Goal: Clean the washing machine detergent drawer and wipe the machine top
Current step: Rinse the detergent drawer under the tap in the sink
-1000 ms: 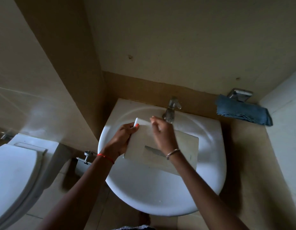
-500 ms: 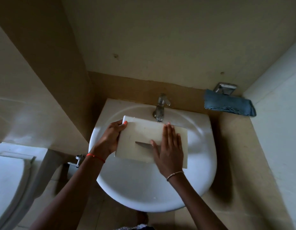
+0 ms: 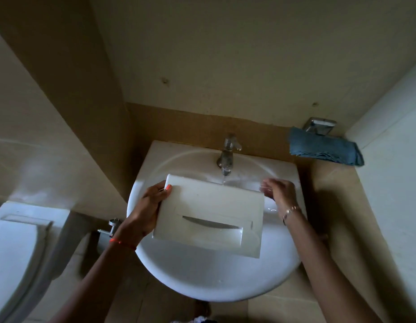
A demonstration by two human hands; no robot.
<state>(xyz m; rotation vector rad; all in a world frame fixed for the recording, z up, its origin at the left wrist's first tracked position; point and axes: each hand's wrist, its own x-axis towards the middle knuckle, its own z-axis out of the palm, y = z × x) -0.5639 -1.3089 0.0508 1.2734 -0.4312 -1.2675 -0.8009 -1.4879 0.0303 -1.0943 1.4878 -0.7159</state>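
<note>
White detergent drawer gripped by left hand — right hand beside it, fingers loose.

The room is dim, with soft light falling on a plain beige wall. A brown tiled band runs along the wall's base, just behind a white wash basin with a chrome faucet. At the left stands a white toilet, with a small metal valve between it and the basin. To the right, a blue towel hangs from a chrome holder beside a pale side wall. The floor has beige tiles.
</note>
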